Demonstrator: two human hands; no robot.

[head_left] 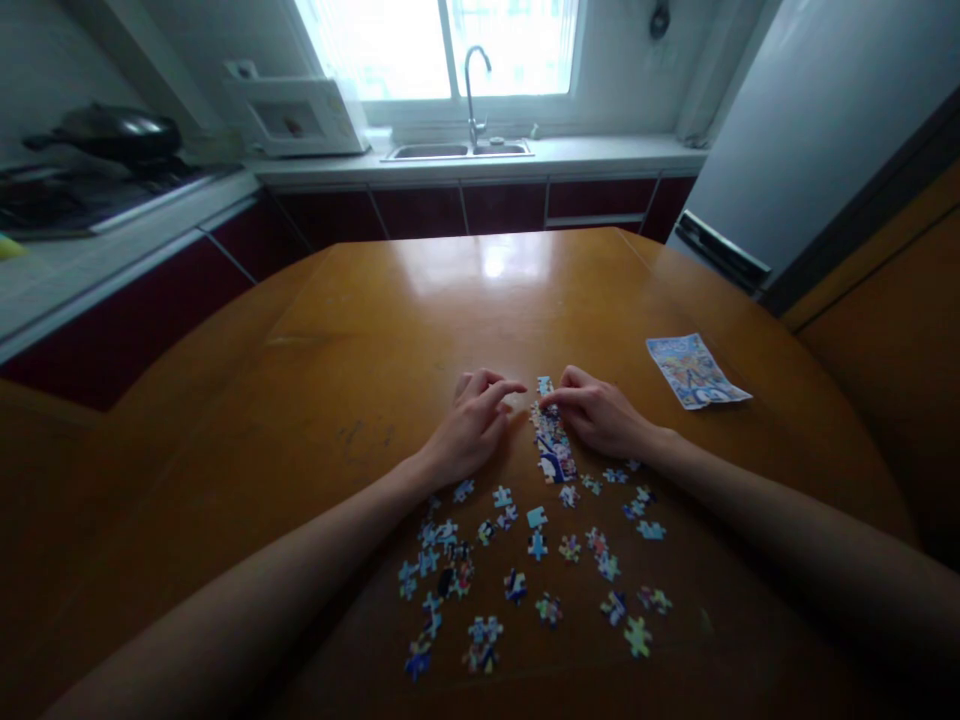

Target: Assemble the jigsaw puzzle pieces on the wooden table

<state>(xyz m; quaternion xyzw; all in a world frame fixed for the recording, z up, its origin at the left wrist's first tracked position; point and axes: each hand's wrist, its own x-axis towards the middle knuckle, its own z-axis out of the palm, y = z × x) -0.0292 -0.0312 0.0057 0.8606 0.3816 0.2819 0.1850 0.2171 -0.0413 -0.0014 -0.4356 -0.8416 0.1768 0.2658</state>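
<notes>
A narrow strip of joined jigsaw pieces (553, 452) lies on the table between my hands, its blue-and-white end nearest me. My left hand (474, 420) is just left of the strip, fingers apart and index finger stretched toward its far end, with nothing visible in it. On the right, my right hand (600, 412) rests against the strip, its index fingertip on the pieces near the top and its other fingers bent and partly hidden. A pale blue piece (544, 385) shows at the far end. Several loose jigsaw pieces (536, 545) are scattered on the near side.
The round wooden table (420, 310) fills the middle. To the right lies a creased picture sheet (697, 372). Beyond are a sink (431, 152) with a tap (471, 95), a white microwave (296, 115), a black pan (120, 135) on the stove, and a grey fridge (825, 130).
</notes>
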